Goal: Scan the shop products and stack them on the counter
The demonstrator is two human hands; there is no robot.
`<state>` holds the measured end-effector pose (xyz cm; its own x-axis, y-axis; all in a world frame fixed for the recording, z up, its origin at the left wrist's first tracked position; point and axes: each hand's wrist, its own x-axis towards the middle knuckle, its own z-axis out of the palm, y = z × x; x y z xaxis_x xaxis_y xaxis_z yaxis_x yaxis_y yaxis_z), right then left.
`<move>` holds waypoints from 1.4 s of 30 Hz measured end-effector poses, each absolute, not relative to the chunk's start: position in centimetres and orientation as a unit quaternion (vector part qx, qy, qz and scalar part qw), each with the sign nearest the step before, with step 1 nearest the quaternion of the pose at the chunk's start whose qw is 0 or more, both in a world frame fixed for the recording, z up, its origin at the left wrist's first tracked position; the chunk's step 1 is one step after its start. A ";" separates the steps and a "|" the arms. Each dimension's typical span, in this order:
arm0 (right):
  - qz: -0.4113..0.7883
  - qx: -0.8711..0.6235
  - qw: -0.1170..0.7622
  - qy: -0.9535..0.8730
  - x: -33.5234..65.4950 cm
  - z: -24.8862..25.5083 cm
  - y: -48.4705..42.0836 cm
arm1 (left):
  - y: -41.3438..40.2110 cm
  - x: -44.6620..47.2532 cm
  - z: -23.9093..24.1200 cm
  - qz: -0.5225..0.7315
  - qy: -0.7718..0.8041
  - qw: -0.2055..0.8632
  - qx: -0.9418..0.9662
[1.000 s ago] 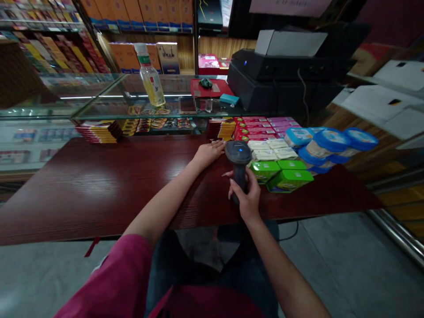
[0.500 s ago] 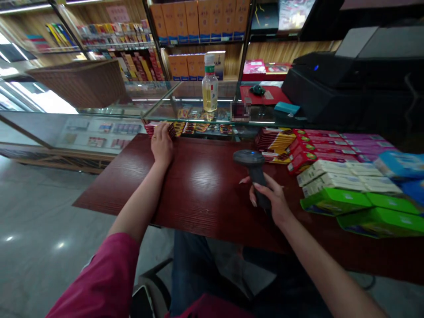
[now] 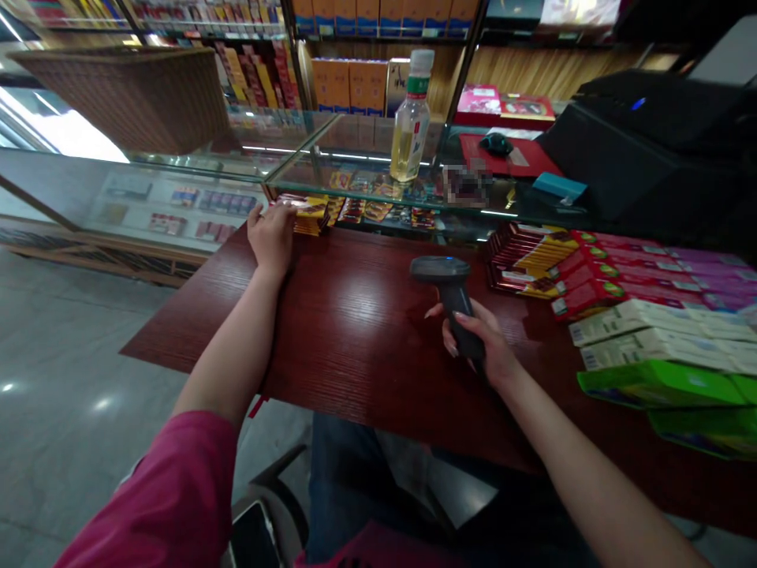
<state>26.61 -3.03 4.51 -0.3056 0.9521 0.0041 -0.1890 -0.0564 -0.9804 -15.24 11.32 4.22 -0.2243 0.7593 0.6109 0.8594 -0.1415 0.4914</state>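
My right hand (image 3: 480, 345) is wrapped round the handle of a dark grey barcode scanner (image 3: 445, 278), held upright over the dark red wooden table (image 3: 360, 339). My left hand (image 3: 272, 231) reaches to the table's far left corner and rests on a stack of red and yellow flat packs (image 3: 307, 213), fingers curled over its near end. Whether it grips a pack or only touches the stack is unclear.
At right lie rows of goods: red-yellow packs (image 3: 520, 256), red and pink boxes (image 3: 644, 264), cream boxes (image 3: 650, 335), green boxes (image 3: 662, 383). Behind is a glass counter (image 3: 367, 170) with a bottle of yellow liquid (image 3: 410, 118), a red mat with mouse (image 3: 497, 146) and a black printer (image 3: 656, 142).
My left hand moved from the packs beside the scanner across to the stack at the far left. My head turned left, so the goods slid right. The scanner stayed in my right hand.
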 end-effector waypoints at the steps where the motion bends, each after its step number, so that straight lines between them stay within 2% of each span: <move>1: 0.621 -0.374 0.455 -0.518 26.6 4.5 -3.1 | 11.0 -14.9 4.4 -0.443 -0.643 0.052 -0.622; 4: 0.603 -0.369 0.465 -0.533 26.6 4.3 -3.6 | 10.0 -12.2 5.0 -0.513 -0.594 0.016 -0.620; 8: 0.587 -0.345 0.457 -0.572 26.5 3.8 -4.5 | 9.1 -6.6 5.3 -0.594 -0.530 -0.121 -0.593; 12: 0.557 -0.350 0.438 -0.612 26.4 3.6 -5.2 | 8.5 -2.8 4.7 -0.548 -0.512 -0.255 -0.610; 16: 0.550 -0.355 0.443 -0.613 26.2 3.5 -5.4 | 8.1 -1.9 4.0 -0.500 -0.512 -0.306 -0.629; 27: 0.588 -0.366 0.431 -0.578 25.8 4.3 -5.5 | 8.5 -1.8 2.6 -0.484 -0.510 -0.280 -0.654; 32: 0.568 -0.355 0.481 -0.566 26.1 4.2 -5.5 | 7.9 -1.3 2.8 -0.504 -0.477 -0.295 -0.657; 38: 0.465 -0.405 0.591 -0.520 30.4 3.6 -6.0 | 7.3 5.8 3.1 -0.553 -0.426 -0.176 -0.694; 42: 0.386 -0.428 0.651 -0.493 34.2 2.7 -7.9 | 7.1 13.6 2.9 -0.499 -0.371 -0.044 -0.782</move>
<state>34.22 -7.90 2.68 0.2154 0.9251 0.3127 -0.0801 0.3358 -0.9385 13.64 7.13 2.90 0.2255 0.6242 0.7480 0.5370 -0.7203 0.4392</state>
